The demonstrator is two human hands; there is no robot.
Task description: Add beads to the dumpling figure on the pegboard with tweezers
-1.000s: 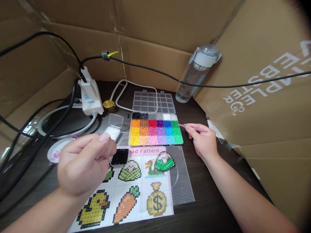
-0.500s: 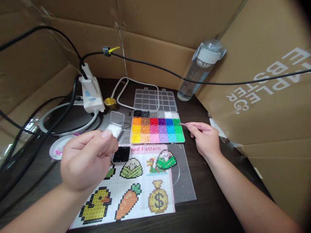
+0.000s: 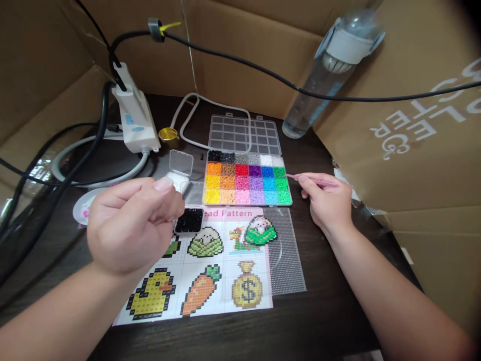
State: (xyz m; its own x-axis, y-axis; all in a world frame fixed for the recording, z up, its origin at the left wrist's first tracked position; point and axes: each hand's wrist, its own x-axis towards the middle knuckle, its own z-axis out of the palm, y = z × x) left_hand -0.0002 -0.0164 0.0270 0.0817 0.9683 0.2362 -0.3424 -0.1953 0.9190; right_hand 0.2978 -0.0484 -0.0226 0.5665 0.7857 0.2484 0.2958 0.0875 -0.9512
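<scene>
My right hand point(image 3: 329, 200) pinches pink tweezers point(image 3: 313, 179), their tip at the right edge of the bead box point(image 3: 248, 204), by the green beads point(image 3: 280, 173). My left hand point(image 3: 131, 223) is closed in a fist above the table, left of the box; what its fingers hold, if anything, is hidden. Behind that fist sit a small case of white beads point(image 3: 180, 181) and a tray of black beads point(image 3: 189, 220). A green and white bead piece point(image 3: 260, 230) lies across the printed pattern sheet point(image 3: 225, 312) and the clear pegboard point(image 3: 288, 271).
A power strip point(image 3: 137, 123) with thick cables stands at the back left, beside a gold cup point(image 3: 169, 135). At the back right leans a water bottle point(image 3: 319, 85). A black cable point(image 3: 240, 60) crosses overhead. Cardboard walls point(image 3: 240, 25) enclose the table; a white dish point(image 3: 81, 205) is partly behind my fist.
The camera view has tipped downward, so the scene sits higher in the picture. My right hand keeps the tweezers at the green beads, and my left fist stays closed.
</scene>
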